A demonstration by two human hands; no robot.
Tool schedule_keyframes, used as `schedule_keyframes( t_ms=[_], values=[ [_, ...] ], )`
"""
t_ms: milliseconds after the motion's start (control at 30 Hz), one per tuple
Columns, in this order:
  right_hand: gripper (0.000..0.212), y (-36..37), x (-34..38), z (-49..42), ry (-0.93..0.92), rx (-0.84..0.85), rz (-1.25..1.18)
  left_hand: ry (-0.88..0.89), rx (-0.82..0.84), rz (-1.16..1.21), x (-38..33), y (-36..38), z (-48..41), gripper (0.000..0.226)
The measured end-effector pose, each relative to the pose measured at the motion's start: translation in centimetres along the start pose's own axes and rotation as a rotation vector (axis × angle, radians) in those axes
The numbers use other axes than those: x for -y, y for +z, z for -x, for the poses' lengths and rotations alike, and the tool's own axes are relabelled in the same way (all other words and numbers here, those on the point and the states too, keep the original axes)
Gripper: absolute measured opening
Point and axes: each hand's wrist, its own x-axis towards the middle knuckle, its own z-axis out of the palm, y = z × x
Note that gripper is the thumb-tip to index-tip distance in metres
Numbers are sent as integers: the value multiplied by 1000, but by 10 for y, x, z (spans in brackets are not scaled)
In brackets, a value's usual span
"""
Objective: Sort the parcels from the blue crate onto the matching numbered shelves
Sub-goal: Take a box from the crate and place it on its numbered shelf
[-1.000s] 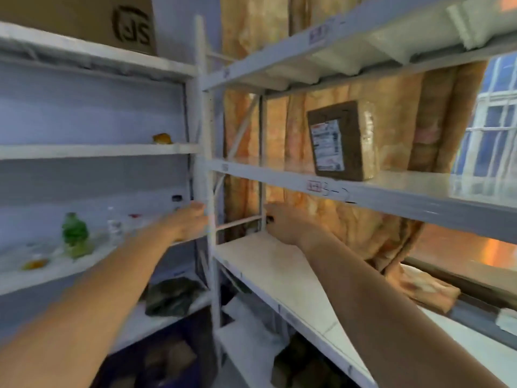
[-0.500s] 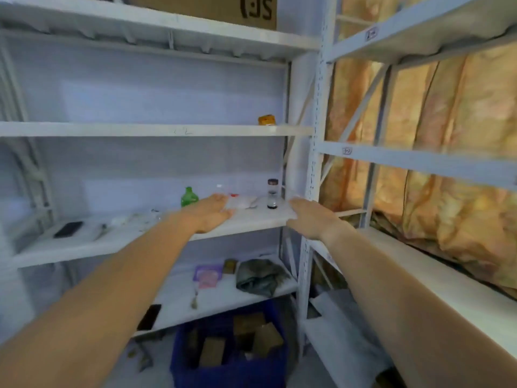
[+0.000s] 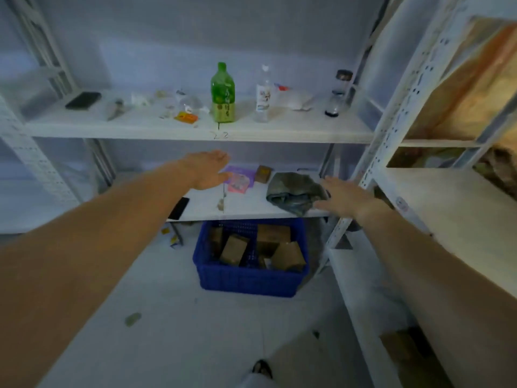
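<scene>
Blue plastic marks the crate (image 3: 250, 271) on the floor, tucked partly under the low shelf (image 3: 251, 211), with several brown cardboard parcels (image 3: 233, 249) leaning loosely inside. Both hands are spread flat and hold nothing: the left hand (image 3: 208, 173) hovers above the low shelf, the right hand (image 3: 342, 200) just beside a crumpled grey-green cloth (image 3: 293, 193). Reaching down from here, an arm could likely sweep the cloth or the black phone (image 3: 179, 208) off the shelf edge. The shelf lip overhanging the crate may catch a parcel being lifted. Labels are unreadable now, so a misread number risks the wrong shelf.
</scene>
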Motion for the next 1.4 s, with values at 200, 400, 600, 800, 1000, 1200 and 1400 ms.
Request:
schedule_keyframes(
  t_ms=[200,400,600,800,1000,1200,1400],
  values=[
    [83,33,-17,-107,-30,184,-54,-28,79,138,12,38,-88,62],
    [90,141,-36,-173,24,432,-110,57,348,171,19,154,-157,63],
    [70,257,-53,-214,281,505,-356,38,485,376,20,257,-231,63],
    [92,383,-64,-276,668,454,-718,47,705,508,-10,399,-283,66],
    [132,501,-91,-358,612,338,-570,322,613,320,-50,483,-376,66],
    [133,583,-107,-417,624,345,-426,376,504,268,-66,545,-463,64],
    [134,611,-121,-425,825,276,-373,237,605,477,-65,591,-463,64]
  ],
)
